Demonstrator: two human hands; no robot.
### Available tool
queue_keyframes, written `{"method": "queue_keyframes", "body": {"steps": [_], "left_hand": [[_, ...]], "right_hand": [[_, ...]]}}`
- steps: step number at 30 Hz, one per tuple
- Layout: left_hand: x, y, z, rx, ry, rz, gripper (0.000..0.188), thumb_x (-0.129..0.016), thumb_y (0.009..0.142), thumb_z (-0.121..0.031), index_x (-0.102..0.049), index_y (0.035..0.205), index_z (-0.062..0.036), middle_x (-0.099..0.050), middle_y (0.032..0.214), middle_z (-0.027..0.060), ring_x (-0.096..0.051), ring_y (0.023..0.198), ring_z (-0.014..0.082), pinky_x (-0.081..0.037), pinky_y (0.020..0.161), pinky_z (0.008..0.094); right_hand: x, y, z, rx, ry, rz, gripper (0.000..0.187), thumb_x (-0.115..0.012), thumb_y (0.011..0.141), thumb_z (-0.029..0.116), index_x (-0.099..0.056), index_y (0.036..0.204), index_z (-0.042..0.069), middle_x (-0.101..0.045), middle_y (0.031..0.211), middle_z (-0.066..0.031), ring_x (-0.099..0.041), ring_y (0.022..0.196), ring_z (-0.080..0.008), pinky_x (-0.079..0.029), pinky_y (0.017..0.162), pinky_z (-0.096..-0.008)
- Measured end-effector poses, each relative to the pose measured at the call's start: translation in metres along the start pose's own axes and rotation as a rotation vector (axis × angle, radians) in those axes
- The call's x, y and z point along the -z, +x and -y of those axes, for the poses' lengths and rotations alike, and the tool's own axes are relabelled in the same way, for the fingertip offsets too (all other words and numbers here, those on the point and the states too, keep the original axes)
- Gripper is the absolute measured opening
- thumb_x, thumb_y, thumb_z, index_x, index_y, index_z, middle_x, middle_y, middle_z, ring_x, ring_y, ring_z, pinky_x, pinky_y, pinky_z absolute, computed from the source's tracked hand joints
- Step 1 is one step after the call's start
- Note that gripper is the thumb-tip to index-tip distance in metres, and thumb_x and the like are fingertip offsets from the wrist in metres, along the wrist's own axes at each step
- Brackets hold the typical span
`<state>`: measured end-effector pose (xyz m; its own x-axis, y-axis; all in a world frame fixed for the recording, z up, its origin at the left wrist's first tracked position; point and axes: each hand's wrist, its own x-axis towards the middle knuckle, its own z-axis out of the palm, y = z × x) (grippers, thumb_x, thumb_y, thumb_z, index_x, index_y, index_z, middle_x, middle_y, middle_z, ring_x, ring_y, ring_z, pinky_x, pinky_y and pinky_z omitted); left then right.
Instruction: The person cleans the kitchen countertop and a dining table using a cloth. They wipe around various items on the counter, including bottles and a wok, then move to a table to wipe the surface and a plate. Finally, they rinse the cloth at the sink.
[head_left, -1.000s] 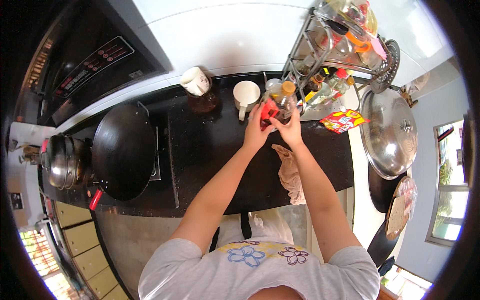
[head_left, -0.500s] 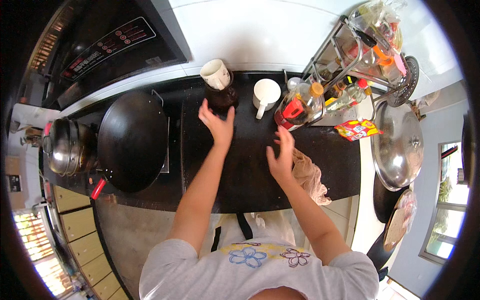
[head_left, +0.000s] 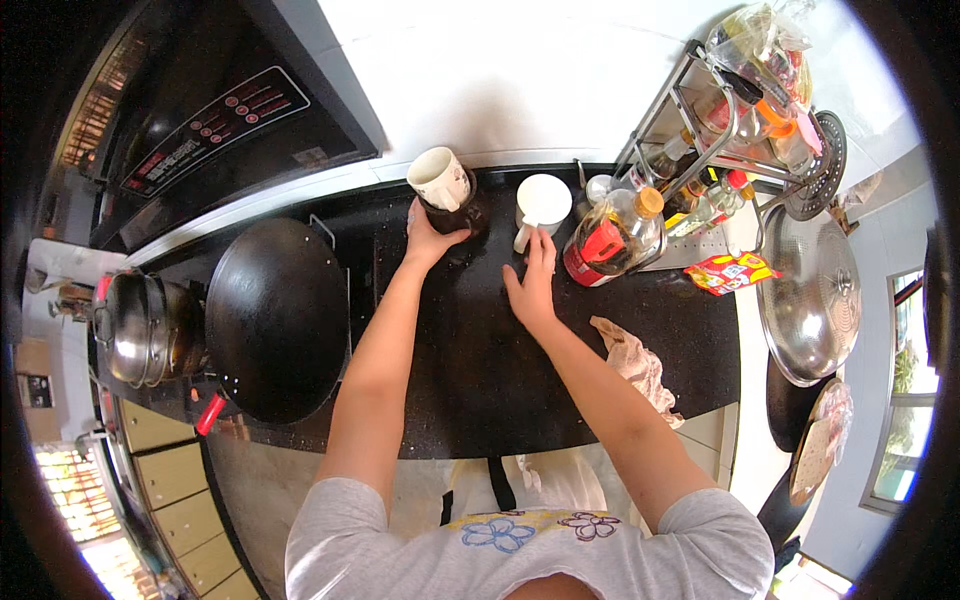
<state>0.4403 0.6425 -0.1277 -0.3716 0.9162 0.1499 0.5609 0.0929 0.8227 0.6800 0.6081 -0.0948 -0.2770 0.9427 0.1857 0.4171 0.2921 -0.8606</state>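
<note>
A pale patterned cup [head_left: 440,181] sits on top of a dark round jar [head_left: 474,222] near the wall. My left hand [head_left: 432,243] curves around the jar's near left side, fingers on its left and thumb across its front. To the right stands a white mug [head_left: 544,201], its handle toward me. My right hand [head_left: 532,284] has its fingertips at that handle, fingers stretched out and thumb apart; a firm hold is not visible.
A large black wok [head_left: 277,320] and a steel pot [head_left: 146,328] stand at left. To the right are a big bottle with an orange cap [head_left: 622,238], a metal rack of bottles [head_left: 690,110], a red-yellow packet [head_left: 731,272], a crumpled cloth [head_left: 642,368] and a steel lid [head_left: 812,295].
My left hand has closed in on the jar under the cup. My right hand has shifted left, from beside the large bottle to the white mug's handle.
</note>
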Motion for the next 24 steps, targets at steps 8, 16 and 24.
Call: {"method": "queue_keyframes", "body": {"steps": [8, 16, 24], "left_hand": [[0.002, 0.000, 0.005, -0.061, -0.048, 0.043, 0.104, -0.094, 0.054, -0.021, -0.039, 0.140, -0.0057, -0.041, 0.140, 0.0188, -0.038, 0.132, 0.0371, -0.035, 0.112, 0.0448], [0.009, -0.052, -0.017, -0.089, 0.018, 0.108, 0.104, -0.094, 0.055, -0.019, -0.037, 0.141, -0.0052, -0.040, 0.140, 0.0193, -0.036, 0.134, 0.0374, -0.033, 0.111, 0.0455], [-0.030, -0.160, -0.055, -0.095, -0.053, 0.015, 0.102, -0.094, 0.058, -0.021, -0.035, 0.138, 0.0002, -0.040, 0.134, 0.0207, -0.039, 0.127, 0.0394, -0.037, 0.106, 0.0481]], "right_hand": [[-0.054, 0.052, 0.018, 0.063, 0.204, 0.068, 0.063, -0.061, 0.092, 0.011, -0.032, 0.147, -0.001, -0.040, 0.145, -0.0245, -0.040, 0.134, -0.0386, -0.032, 0.111, -0.0394], [-0.047, 0.002, 0.027, -0.051, 0.162, -0.023, 0.053, -0.064, 0.089, 0.002, -0.045, 0.139, 0.001, -0.056, 0.128, -0.0212, -0.052, 0.118, -0.0366, -0.043, 0.099, -0.0426], [0.017, -0.086, 0.009, -0.051, 0.137, -0.049, 0.054, -0.068, 0.084, 0.000, -0.053, 0.135, 0.004, -0.061, 0.108, -0.0180, -0.056, 0.103, -0.0367, -0.046, 0.091, -0.0403]]}}
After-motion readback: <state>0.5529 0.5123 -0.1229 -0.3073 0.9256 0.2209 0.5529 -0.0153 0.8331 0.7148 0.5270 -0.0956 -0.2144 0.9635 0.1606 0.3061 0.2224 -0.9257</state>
